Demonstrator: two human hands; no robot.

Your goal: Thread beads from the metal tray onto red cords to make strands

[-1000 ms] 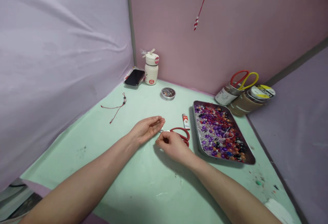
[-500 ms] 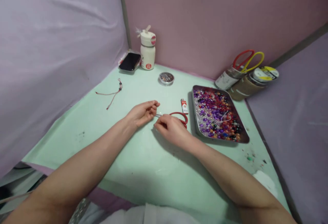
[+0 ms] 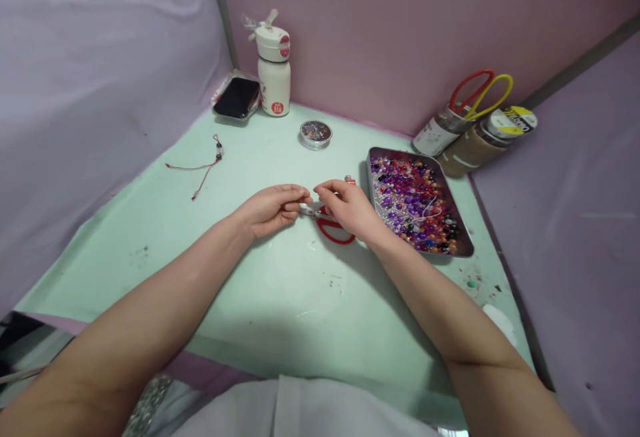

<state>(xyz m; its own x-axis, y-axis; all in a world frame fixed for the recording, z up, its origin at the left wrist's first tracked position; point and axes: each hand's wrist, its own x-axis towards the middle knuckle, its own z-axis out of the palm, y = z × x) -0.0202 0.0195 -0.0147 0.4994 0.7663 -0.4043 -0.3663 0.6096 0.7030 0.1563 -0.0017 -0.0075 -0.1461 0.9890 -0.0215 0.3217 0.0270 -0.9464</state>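
Close together over the middle of the table are my left hand point(image 3: 273, 210) and my right hand point(image 3: 350, 207). The left has its fingers drawn together, thumb toward the fingertips. My right pinches thumb and forefinger just beside them. Whatever lies in either pinch is too small to make out. Scissors with red handles point(image 3: 335, 236) rest beneath the hands; the left fingers hide the blade tips and the right hand covers part of the handles. Behind my right hand shows the top of a lighter point(image 3: 349, 180).
A metal tray of mixed beads point(image 3: 467, 247) lies at right. Behind it lean a jar holding red and yellow-handled scissors point(image 3: 433, 134) and a brown container point(image 3: 467, 150). A round clear case point(image 3: 316, 134), white bottle point(image 3: 275, 84), phone point(image 3: 237, 98) and beaded cord bracelet point(image 3: 219, 152) occupy the back and left.
My right hand has risen from below the left fingertips to level with them, uncovering more of the scissors and covering most of the lighter. The view has shifted slightly.
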